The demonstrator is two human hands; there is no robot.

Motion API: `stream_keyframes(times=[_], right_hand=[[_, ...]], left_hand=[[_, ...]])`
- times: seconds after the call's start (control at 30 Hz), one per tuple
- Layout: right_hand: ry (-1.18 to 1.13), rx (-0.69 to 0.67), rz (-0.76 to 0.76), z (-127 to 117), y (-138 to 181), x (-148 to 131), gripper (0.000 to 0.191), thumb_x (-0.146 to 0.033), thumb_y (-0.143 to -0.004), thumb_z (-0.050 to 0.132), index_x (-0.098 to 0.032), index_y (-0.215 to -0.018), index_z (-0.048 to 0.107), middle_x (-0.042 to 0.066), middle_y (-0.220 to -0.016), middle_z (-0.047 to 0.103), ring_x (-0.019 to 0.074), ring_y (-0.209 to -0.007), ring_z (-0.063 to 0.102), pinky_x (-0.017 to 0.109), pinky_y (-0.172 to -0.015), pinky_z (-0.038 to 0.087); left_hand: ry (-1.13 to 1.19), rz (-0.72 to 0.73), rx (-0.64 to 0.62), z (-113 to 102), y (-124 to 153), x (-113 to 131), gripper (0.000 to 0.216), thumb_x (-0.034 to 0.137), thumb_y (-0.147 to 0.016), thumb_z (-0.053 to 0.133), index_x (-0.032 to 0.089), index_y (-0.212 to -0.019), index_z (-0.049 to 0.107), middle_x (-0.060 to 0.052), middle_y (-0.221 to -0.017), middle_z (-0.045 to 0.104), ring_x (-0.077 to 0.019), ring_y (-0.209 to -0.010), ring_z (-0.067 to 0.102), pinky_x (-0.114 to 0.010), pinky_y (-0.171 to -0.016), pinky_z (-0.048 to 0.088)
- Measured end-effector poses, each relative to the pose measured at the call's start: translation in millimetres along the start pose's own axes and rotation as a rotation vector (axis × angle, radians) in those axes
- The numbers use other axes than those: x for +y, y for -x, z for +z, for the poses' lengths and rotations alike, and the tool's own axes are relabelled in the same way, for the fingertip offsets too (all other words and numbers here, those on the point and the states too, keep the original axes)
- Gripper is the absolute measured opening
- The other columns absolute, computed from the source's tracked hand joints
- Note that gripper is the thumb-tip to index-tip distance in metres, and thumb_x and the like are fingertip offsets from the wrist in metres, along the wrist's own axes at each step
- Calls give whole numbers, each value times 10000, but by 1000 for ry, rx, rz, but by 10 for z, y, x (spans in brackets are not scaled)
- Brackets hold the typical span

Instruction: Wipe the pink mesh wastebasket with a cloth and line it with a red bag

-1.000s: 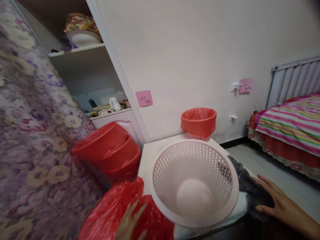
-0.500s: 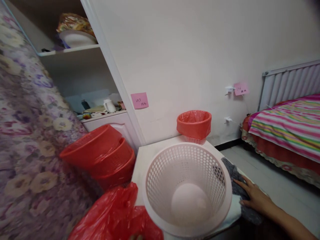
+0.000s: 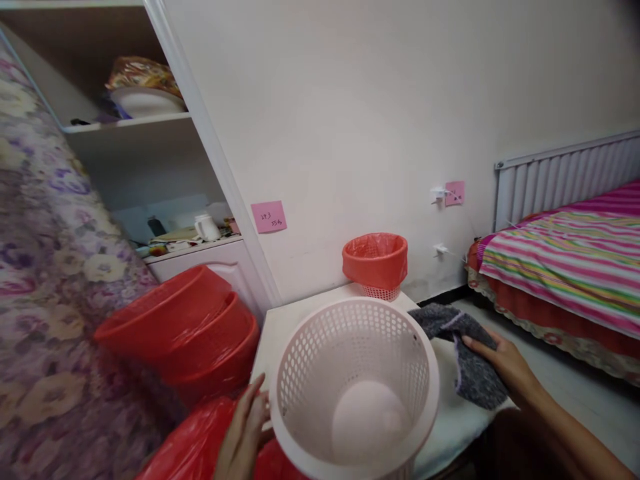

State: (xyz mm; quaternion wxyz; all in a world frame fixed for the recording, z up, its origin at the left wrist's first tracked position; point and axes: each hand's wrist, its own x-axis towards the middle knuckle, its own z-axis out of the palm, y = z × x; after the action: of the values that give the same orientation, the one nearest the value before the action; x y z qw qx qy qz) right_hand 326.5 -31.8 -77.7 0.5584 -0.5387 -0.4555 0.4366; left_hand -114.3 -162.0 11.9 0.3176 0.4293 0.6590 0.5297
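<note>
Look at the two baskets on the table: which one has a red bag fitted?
The far basket by the wall: a red bag folds over its rim. The near basket, beside the left hand, is bare.

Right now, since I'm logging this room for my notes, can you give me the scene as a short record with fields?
left hand: open, fingers against the perforated basket, above a red bag
right hand: holds a grey cloth at the table's right edge
table: white, also bears a small basket lined in red
left of table: stacked red basins
</note>
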Motion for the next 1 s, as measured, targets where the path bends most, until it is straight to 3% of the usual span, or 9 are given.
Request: stream_keyframes(times=[0.03,0.1,0.2,0.37,0.47,0.6,0.7,0.87,1.0], right_hand=[[-54,-9,-16,38,32,-169,586,-536,-717,722,-173,-1164,619,77,-957,767,292,-860,703,379,-751,550],[-97,-31,-62,107,93,-432,614,-532,-713,737,-184,-1200,598,79,-995,753,290,-895,688,382,-780,537],[-88,-90,-149,172,157,-627,623,-534,-748,709,-206,-1259,570,107,-1157,710,326,-1063,641,453,-939,495],[-14,-242,-312,140,135,-700,644,-513,-767,696,-243,-1331,544,94,-1512,456,335,-1391,387,525,-1199,200],[101,-293,-334,53,74,-754,670,-523,-757,704,-261,-1350,534,89,-1548,401,338,-1421,340,564,-1201,172],[222,-255,-389,-7,29,-802,711,-517,-753,709,-276,-1385,491,99,-1542,404,325,-1420,347,569,-1194,189],[318,-181,-447,33,22,-721,744,-491,-720,733,-254,-1385,499,124,-1522,427,345,-1425,332,584,-1187,194],[401,-115,-493,165,-51,-558,606,-281,-747,663,-201,-1339,557,151,-1479,472,337,-1387,404,555,-1168,274],[421,-132,-635,442,-141,-837,496,-213,-824,547,-148,-1315,568,204,-1475,456,334,-1396,390,590,-1146,295]], left_hand=[[-22,24,12,78,-86,162,658,662,-873,392,287,-1414,390,-65,-1527,416,-288,-1305,505,-412,-987,505],[-106,45,-13,208,-263,393,714,596,-843,495,165,-1405,403,-151,-1392,547,-297,-1231,562,-400,-937,512],[-155,111,-82,349,-446,556,612,446,-800,560,59,-1273,515,-170,-1173,668,-284,-1078,638,-391,-901,503],[-198,277,-200,549,-386,794,425,320,-764,565,113,-1133,603,-94,-1079,695,-230,-929,647,-354,-851,485],[-248,359,-238,669,-250,1026,422,297,-788,521,148,-1179,583,-80,-1106,682,-213,-834,639,-361,-781,489],[-358,571,-230,807,-116,1253,405,272,-830,471,200,-1220,553,-80,-1206,637,-235,-1013,616,-385,-864,476],[-409,650,-215,913,-88,1205,403,313,-846,480,192,-1225,542,-104,-1220,619,-254,-1105,583,-424,-941,459],[-463,656,-162,1030,-86,924,510,387,-877,433,128,-1312,498,-157,-1276,601,-273,-1202,565,-472,-1038,443],[-583,705,-144,1114,-18,869,524,365,-902,408,140,-1372,468,-146,-1330,596,-263,-1246,558,-447,-1040,469]])
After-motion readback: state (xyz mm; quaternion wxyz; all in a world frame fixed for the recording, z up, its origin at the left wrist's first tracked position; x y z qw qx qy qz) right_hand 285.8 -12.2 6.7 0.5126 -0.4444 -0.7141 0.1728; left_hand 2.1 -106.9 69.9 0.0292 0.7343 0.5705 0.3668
